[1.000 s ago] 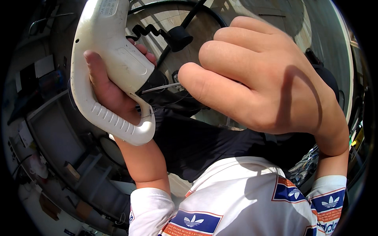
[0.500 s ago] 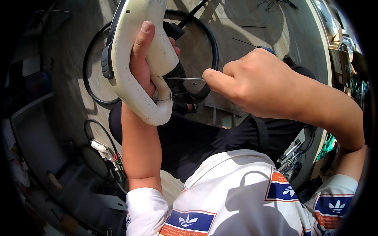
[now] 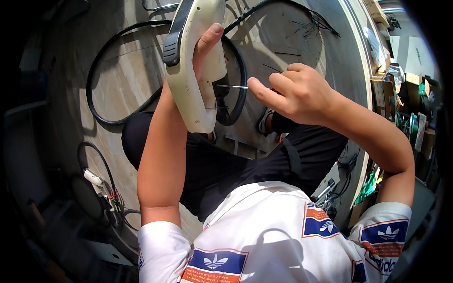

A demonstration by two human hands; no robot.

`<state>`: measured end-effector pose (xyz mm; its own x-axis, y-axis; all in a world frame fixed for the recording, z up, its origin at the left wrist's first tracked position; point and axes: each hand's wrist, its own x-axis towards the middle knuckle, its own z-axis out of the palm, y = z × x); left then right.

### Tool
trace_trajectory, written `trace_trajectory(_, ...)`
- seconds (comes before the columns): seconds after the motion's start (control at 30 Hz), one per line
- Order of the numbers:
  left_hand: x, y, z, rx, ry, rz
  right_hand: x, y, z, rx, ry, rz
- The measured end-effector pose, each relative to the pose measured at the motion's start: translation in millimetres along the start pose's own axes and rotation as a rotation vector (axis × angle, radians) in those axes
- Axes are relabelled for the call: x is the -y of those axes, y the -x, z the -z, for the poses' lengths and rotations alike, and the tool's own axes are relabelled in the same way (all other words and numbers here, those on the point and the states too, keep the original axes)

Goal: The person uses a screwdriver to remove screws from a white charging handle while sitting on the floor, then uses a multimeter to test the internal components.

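Note:
A cream charging gun (image 3: 185,87) with a black ridged button (image 3: 173,48) is raised before me, its rounded end toward my body. My left hand (image 3: 205,51) is wrapped through its grip opening, thumb upward; the other fingers are mostly hidden behind the casing. Closed around a slim metal screwdriver (image 3: 233,87), my right hand (image 3: 299,93) keeps the shaft pointing left at the gun's dark inner side. The screwdriver's handle is hidden in the fist. Whether the tip touches the gun, I cannot tell.
Thick black cable (image 3: 89,89) loops across the tiled floor, ending in frayed wires (image 3: 311,28) at the far right. Left of my legs lies a white connector (image 3: 93,177) with coloured wires. Boxes (image 3: 380,94) and a green spool (image 3: 414,125) line the right side.
The charging gun and my left hand have shifted right in view and turned more upright. My right hand stays close by with the screwdriver. The whole view has swung somewhat.

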<state>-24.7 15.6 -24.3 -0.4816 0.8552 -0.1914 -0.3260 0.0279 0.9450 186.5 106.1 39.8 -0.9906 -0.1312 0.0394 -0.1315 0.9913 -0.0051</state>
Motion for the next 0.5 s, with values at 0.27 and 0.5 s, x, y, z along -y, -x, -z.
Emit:
trace_trajectory(0.27,3.3,-0.9,-2.4,0.006,-0.027,-0.054,-1.5,-8.9,-11.1,0.155,-1.503,-0.761)
trace_trajectory(0.5,19.7,-19.1,6.5,0.066,-0.011,-0.122,-10.1,-4.9,-19.5,-0.167,-0.343,-0.163)
